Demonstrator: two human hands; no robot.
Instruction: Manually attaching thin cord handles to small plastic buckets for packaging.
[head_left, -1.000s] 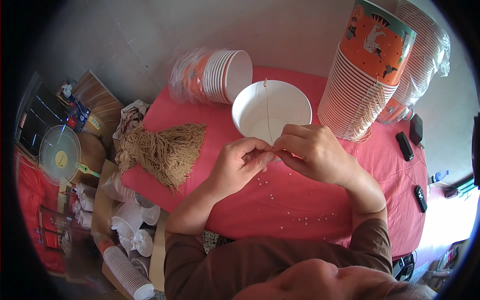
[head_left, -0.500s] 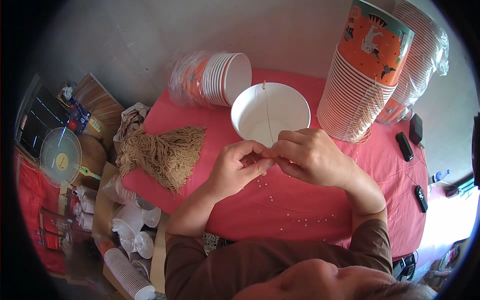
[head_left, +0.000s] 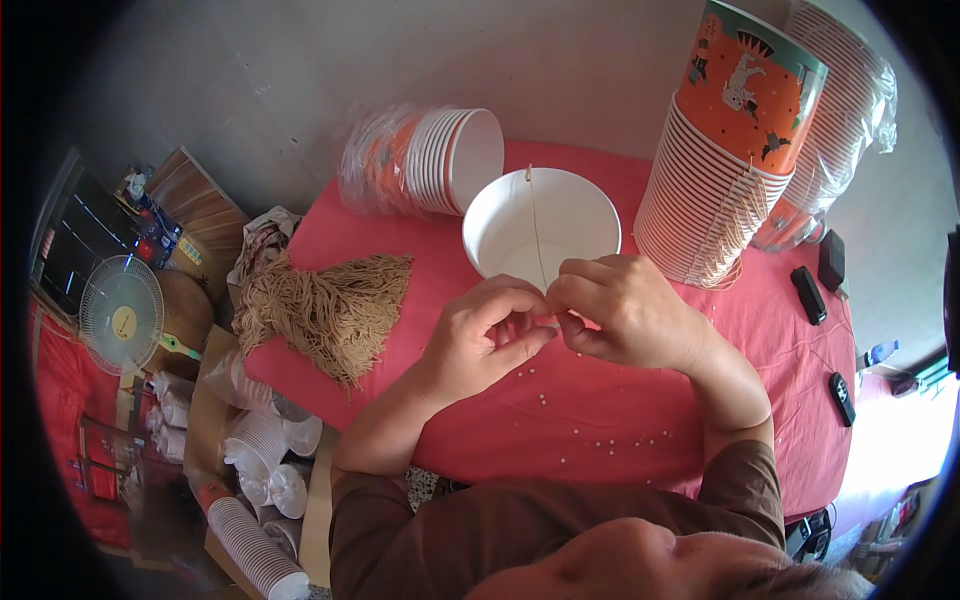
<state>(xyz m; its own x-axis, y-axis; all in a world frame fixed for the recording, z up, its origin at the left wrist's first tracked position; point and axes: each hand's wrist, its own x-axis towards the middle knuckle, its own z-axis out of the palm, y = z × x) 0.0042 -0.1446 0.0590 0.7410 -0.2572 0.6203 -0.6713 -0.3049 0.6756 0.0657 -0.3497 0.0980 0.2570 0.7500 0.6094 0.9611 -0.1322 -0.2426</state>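
A white paper bucket [head_left: 492, 225] stands upright in front of me on the table, with its mouth toward me. A thin tan cord [head_left: 536, 232] is fixed at its far rim and runs across the opening to my fingertips at the near rim. My left hand [head_left: 485, 338] is closed there, fingers curled and thumb pointing at the other hand. My right hand [head_left: 632, 312] pinches beside it, fingertips touching the left ones. Both hands hide the cord's near end and the near rim.
A bundle of tan cords [head_left: 335, 305] lies at left on the red-covered table [head_left: 620, 390], near small white bits. Behind it is a plastic-wrapped bucket stack [head_left: 430, 160]. Tall orange bucket stacks [head_left: 715, 190] stand at right, near black devices [head_left: 808, 295]. A carton [head_left: 318, 500] holds more cups.
My left thumb and fingers have shifted slightly to the right and opened a little from each other. The right hand has barely moved, and the bucket stays in place.
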